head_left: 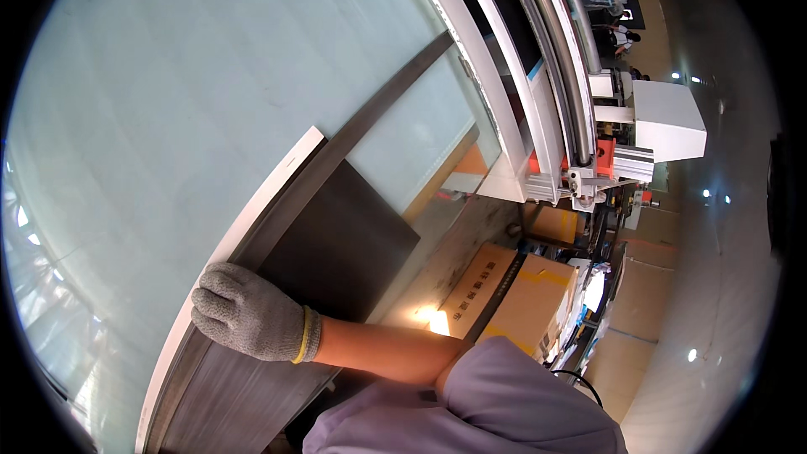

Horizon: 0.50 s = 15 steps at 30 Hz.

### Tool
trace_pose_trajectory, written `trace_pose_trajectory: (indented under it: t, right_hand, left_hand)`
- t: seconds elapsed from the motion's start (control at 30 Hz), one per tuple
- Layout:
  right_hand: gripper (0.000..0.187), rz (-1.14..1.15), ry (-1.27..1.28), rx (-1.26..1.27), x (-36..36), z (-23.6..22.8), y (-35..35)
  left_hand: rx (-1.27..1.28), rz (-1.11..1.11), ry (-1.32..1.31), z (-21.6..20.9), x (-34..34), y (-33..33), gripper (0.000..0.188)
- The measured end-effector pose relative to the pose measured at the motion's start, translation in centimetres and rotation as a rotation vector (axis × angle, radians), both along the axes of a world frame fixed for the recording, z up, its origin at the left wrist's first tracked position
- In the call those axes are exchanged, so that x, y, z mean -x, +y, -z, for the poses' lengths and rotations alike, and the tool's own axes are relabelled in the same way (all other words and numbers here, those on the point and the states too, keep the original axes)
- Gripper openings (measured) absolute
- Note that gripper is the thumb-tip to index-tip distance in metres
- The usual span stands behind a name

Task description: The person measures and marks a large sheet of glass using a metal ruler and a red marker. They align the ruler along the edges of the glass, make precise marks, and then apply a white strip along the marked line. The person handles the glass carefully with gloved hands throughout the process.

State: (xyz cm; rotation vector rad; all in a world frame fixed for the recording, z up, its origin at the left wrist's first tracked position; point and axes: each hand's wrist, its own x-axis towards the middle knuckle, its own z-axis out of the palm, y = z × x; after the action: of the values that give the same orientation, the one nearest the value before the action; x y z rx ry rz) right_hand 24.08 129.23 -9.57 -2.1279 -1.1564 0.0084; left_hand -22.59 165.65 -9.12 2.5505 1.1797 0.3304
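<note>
My left hand [250, 312], in a grey knit glove with a yellow cuff, lies on the near edge of a large dark grey sheet [345, 235]. Its fingers curl over that edge, where the sheet meets a white strip [252, 219]. The bare forearm runs back to a lilac sleeve [496, 403] at the bottom. The sheet rests against a wide pale green panel [185, 92] that fills the left half of the view. My right hand is out of sight.
A machine frame with white rails and steel tubes [538, 76] crosses the upper right, with orange fittings [605, 155] and a white housing [668, 122]. Cardboard boxes [513, 294] stand on the floor below. A person works far off at the top right.
</note>
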Motion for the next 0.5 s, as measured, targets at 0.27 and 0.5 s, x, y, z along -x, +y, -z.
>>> trace_pose_trajectory:
  t: [0.27, 0.5]
  right_hand:
    - [0.029, 0.001, 0.029, -0.005, -1.7, -0.1, -1.4]
    - [0.029, 0.025, 0.076, -0.040, -1.8, 0.0, -1.5]
  left_hand:
    - [-0.044, 0.029, 0.089, -0.1, 1.0, 0.5, 0.023]
    - [-0.060, 0.023, 0.161, -1.6, -1.3, -1.1, 0.023]
